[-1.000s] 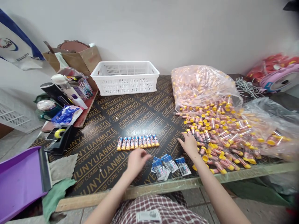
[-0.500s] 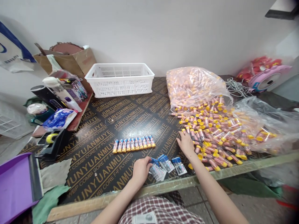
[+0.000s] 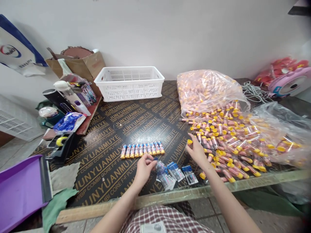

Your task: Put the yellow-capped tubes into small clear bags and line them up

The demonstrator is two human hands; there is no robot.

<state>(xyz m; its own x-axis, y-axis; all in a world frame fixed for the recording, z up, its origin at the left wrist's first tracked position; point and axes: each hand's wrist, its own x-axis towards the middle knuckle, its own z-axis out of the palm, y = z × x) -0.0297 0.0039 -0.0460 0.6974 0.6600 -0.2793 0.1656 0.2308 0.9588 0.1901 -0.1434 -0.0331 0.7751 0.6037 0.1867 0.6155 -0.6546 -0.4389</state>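
My left hand [image 3: 145, 166] is closed in a pinch on the edge of a small clear printed plastic sleeve [image 3: 160, 166] with a blue top. The sleeve hangs over a fanned stack of similar sleeves [image 3: 175, 171] near the table's front edge. Beside the heap of pink tubes [image 3: 227, 145] with yellow caps, my right hand [image 3: 198, 152] grips one tube by its capped end [image 3: 190, 142]; most of that tube is hidden. Behind my left hand lies a neat row of tubes in blue wrappers [image 3: 143, 149], their yellow caps toward me.
A white plastic basket [image 3: 130, 90] stands against the wall. Right of it, a clear bag [image 3: 206, 89] spills tubes. A tape dispenser [image 3: 63, 147], bottles [image 3: 65, 94] and a purple dustpan [image 3: 20, 191] are at left. A pink fan [image 3: 291, 84] sits far right.
My left hand has lifted a sleeve off the stack. My right hand has taken a tube from the heap's left edge. The view has shifted slightly.
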